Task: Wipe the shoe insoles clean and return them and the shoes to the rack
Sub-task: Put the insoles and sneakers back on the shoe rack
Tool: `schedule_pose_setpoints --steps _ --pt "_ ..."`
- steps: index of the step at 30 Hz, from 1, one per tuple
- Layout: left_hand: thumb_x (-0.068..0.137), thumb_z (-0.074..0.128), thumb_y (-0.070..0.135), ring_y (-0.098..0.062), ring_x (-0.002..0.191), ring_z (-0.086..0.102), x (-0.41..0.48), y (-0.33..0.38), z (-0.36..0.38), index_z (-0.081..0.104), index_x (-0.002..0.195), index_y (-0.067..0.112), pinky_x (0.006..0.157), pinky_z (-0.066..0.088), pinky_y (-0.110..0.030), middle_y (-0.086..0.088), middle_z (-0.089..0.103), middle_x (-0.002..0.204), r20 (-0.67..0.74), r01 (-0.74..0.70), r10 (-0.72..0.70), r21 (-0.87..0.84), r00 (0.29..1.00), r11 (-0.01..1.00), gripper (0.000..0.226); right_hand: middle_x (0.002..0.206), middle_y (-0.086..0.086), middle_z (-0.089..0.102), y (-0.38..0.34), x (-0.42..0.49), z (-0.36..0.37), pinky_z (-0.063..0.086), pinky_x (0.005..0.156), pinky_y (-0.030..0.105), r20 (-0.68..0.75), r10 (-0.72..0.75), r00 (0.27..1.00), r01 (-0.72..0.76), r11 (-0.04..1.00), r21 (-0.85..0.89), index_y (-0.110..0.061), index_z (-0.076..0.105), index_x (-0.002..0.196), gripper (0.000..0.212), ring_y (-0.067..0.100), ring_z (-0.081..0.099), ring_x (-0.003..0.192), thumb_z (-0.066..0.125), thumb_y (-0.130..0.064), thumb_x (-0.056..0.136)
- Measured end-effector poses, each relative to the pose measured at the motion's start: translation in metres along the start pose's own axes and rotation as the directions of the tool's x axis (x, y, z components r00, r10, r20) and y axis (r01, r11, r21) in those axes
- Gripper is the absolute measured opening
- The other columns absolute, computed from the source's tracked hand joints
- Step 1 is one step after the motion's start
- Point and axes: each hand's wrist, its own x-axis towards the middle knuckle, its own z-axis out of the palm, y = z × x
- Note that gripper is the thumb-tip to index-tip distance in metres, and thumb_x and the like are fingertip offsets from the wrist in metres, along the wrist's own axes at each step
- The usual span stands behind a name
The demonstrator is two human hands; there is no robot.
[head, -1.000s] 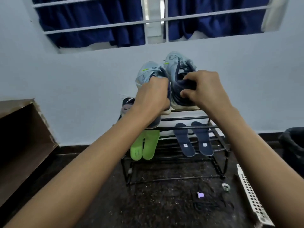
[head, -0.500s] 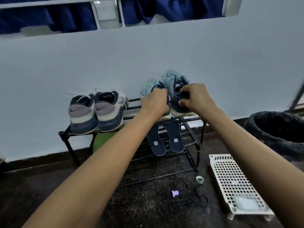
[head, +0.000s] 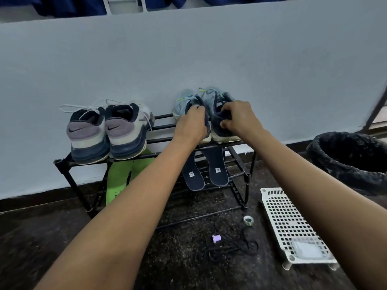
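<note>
A pair of pale blue shoes [head: 217, 97] stands on the top shelf of the black rack [head: 161, 128], at its right end, heels at the front bar and toes tipped up toward the wall; the left hand [head: 192, 124] curls round the heel collar of the shoe nearer the rack's middle, while the right hand [head: 240, 118] grips the heel of the outer shoe, fingers hooked into its opening; the hands are close together but apart; at the rack's left end sit grey and navy sneakers [head: 109, 132], heels outward; on the shelf below, navy insoles [head: 216, 170] lie under the blue pair and green insoles [head: 119, 176] under the sneakers; on the floor before the rack's right leg lie a roll of tape [head: 248, 221], a purple spool [head: 216, 238] and tangled black cord [head: 230, 248]; a white perforated tray [head: 293, 222] lies just right of them, and a black bin [head: 351, 160] stands right of the rack
</note>
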Motion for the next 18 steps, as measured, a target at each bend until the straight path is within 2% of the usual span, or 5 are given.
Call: schedule_pose_setpoints --steps 7,10,12,15,18 --pt "0.088 0.059 0.010 -0.041 0.100 0.058 0.002 -0.002 0.005 0.050 0.116 0.003 0.081 0.050 -0.047 -0.018 0.050 0.122 0.020 0.006 -0.007 0.029 1.000 1.000 0.030 0.115 0.018 0.059 0.005 0.009 0.007 0.040 0.087 0.032 -0.007 0.004 1.000 -0.004 1.000 -0.024 -0.005 0.062 0.112 0.035 0.033 0.052 0.108 0.069 -0.006 0.077" --pt "0.089 0.061 0.012 -0.041 0.106 0.056 -0.004 -0.008 0.010 0.044 0.129 0.006 0.081 0.050 -0.045 -0.017 0.046 0.127 -0.006 -0.001 0.001 0.001 1.000 1.000 0.044 0.118 0.019 0.055 0.005 0.004 0.014 0.039 0.091 0.036 -0.016 0.009 1.000 -0.009 1.000 -0.007 -0.004 0.058 0.117 0.039 0.035 0.050 0.109 0.066 -0.005 0.079" --pt "0.088 0.064 0.017 -0.040 0.117 0.051 -0.012 -0.013 0.017 0.037 0.140 0.009 0.086 0.050 -0.046 -0.017 0.042 0.134 -0.077 -0.048 0.047 -0.010 0.996 0.999 0.060 0.125 0.019 0.049 0.005 -0.004 0.020 0.037 0.099 0.039 -0.039 0.008 0.999 -0.006 0.998 0.056 -0.006 0.053 0.126 0.047 0.036 0.045 0.117 0.063 -0.004 0.080" --pt "0.085 0.068 0.023 -0.042 0.129 0.043 -0.035 -0.021 0.026 0.034 0.145 0.005 0.100 0.046 -0.048 -0.022 0.039 0.141 -0.231 -0.155 0.166 0.067 0.959 0.986 0.071 0.135 0.020 0.039 0.005 -0.031 0.037 0.029 0.109 0.043 -0.210 -0.037 0.977 0.062 0.992 0.113 -0.006 0.044 0.135 0.055 0.037 0.033 0.127 0.057 -0.002 0.082" --pt "0.084 0.068 0.029 -0.039 0.128 0.045 -0.071 -0.032 0.041 0.042 0.139 0.007 0.094 0.050 -0.044 -0.023 0.044 0.138 -0.274 -0.278 0.309 0.147 0.910 0.949 0.065 0.127 0.022 0.042 0.007 -0.071 0.061 0.031 0.103 0.036 -0.445 -0.109 0.889 0.160 0.984 0.080 -0.002 0.049 0.127 0.046 0.036 0.039 0.119 0.053 0.003 0.081"
